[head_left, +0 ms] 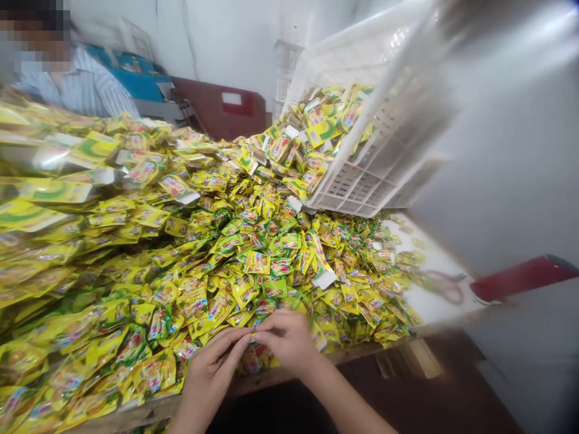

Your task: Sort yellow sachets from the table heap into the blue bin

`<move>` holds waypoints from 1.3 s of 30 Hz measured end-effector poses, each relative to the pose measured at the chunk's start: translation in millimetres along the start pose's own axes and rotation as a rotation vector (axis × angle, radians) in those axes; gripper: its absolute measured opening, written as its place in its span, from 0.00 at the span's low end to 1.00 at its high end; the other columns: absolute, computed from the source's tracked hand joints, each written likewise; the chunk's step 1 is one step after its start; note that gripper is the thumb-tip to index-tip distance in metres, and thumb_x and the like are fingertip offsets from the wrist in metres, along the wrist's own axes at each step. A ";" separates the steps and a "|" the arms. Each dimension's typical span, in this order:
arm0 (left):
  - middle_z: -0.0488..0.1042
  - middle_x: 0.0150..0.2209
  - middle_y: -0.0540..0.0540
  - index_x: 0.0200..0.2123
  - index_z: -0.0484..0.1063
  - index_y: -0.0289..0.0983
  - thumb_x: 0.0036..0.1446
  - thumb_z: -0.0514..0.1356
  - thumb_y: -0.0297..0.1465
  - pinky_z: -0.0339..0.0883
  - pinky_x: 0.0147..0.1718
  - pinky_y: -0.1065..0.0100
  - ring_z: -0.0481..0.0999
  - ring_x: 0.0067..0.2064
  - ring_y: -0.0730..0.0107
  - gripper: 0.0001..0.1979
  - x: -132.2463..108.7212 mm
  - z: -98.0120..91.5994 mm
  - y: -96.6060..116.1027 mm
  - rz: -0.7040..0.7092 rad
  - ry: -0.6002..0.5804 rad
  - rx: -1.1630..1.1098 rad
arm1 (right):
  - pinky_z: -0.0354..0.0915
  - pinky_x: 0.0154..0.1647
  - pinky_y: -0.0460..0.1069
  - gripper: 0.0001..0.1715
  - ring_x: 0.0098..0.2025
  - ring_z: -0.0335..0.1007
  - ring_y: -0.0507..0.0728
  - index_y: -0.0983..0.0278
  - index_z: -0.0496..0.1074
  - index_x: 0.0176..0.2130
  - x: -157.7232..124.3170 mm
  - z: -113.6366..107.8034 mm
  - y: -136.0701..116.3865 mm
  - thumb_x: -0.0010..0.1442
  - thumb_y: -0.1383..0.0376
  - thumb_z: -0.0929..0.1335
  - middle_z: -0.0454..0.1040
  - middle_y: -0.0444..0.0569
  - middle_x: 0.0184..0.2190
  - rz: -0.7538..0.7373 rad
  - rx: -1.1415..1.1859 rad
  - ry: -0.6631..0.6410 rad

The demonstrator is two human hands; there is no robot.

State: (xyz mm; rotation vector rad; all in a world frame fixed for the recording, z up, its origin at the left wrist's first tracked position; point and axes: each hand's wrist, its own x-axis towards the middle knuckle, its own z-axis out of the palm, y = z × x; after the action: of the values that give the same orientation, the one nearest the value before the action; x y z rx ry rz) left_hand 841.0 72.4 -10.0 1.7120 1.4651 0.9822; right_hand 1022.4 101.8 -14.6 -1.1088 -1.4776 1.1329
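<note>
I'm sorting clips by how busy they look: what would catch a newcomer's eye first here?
Most likely the huge heap of yellow and green sachets spread across the middle and left. Next, the tilted white crate at upper right, with yellow cartons at its mouth. At the near edge, the left hand and right hand meet at the fingertips.

Your white-topped table (436,307), wooden front edge (131,417), carries a deep heap of yellow and green packets (257,263), with pink-handled scissors (455,278) and a red object (525,278) at your right.
</note>
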 end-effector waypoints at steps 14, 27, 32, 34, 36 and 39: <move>0.79 0.41 0.45 0.37 0.77 0.42 0.59 0.60 0.33 0.73 0.44 0.66 0.79 0.44 0.61 0.06 -1.0 -1.1 -5.4 -0.026 -0.078 -0.079 | 0.68 0.33 0.47 0.03 0.30 0.73 0.54 0.63 0.79 0.29 -6.0 3.4 -3.3 0.50 0.68 0.75 0.77 0.47 0.26 0.012 0.002 0.030; 0.76 0.50 0.43 0.51 0.72 0.42 0.58 0.59 0.20 0.74 0.49 0.64 0.76 0.50 0.63 0.19 -26.8 11.6 -32.1 0.427 -0.002 0.102 | 0.67 0.45 0.51 0.16 0.44 0.69 0.57 0.62 0.73 0.49 -38.9 -11.8 5.2 0.61 0.70 0.68 0.73 0.54 0.42 -0.354 -0.178 -0.138; 0.74 0.50 0.44 0.55 0.70 0.46 0.60 0.58 0.22 0.71 0.51 0.66 0.75 0.52 0.64 0.21 -30.6 19.2 -31.2 0.357 -0.042 0.167 | 0.67 0.45 0.51 0.17 0.44 0.68 0.56 0.61 0.72 0.50 -43.8 -17.4 7.0 0.62 0.70 0.67 0.71 0.53 0.44 -0.364 -0.247 -0.118; 0.74 0.51 0.45 0.52 0.73 0.46 0.60 0.59 0.25 0.70 0.52 0.65 0.74 0.52 0.63 0.18 -26.0 20.5 -23.4 0.291 0.006 0.126 | 0.66 0.44 0.50 0.10 0.42 0.68 0.55 0.62 0.74 0.44 -18.8 -20.5 -3.4 0.64 0.70 0.65 0.72 0.51 0.40 -0.331 -0.305 -0.061; 0.75 0.50 0.45 0.49 0.75 0.44 0.59 0.61 0.29 0.70 0.53 0.64 0.75 0.52 0.62 0.15 -20.2 14.3 -14.6 0.132 0.137 0.039 | 0.64 0.46 0.51 0.10 0.43 0.66 0.55 0.63 0.74 0.41 23.0 -22.2 -17.2 0.66 0.70 0.63 0.72 0.51 0.38 -0.304 -0.494 0.021; 0.77 0.49 0.45 0.47 0.74 0.42 0.56 0.63 0.36 0.72 0.49 0.62 0.77 0.49 0.59 0.15 -21.6 -17.3 -8.8 -0.161 0.322 -0.122 | 0.59 0.48 0.57 0.08 0.46 0.61 0.61 0.66 0.75 0.39 94.9 -19.8 -32.3 0.62 0.63 0.69 0.72 0.54 0.39 -0.265 -0.887 -0.032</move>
State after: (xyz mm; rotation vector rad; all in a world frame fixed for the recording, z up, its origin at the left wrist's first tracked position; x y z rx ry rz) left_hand 819.7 52.6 -11.6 1.3712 1.6769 1.2742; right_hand 1023.7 191.9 33.7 -1.3992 -2.1548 0.2764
